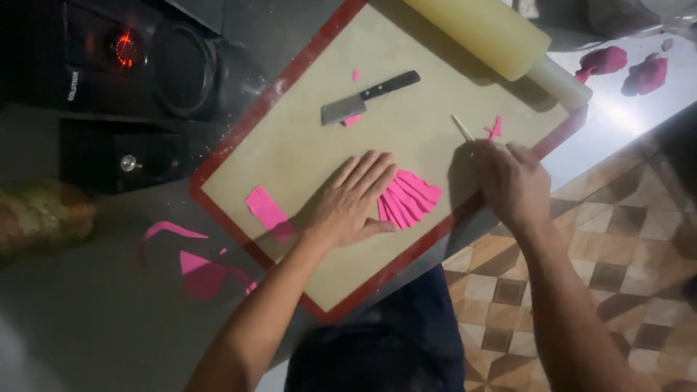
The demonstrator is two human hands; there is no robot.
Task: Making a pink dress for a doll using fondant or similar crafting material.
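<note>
The pleats (410,199) lie on the mat (305,145), in its middle; they may flatten or smear if the left hand (356,203) presses hard, I think; this hand is flat with fingers spread, touching the pleats' edge. The right hand (512,181), near the mat's edge, is closed around a thin stick (462,128); the knife (369,96) lies further up the mat.

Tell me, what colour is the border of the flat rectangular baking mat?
Red: the beige rectangular baking mat has a red border, seen best in the head view.

Pink pleated dough (408,197) on red-edged (beige) mat (305,145).
</note>
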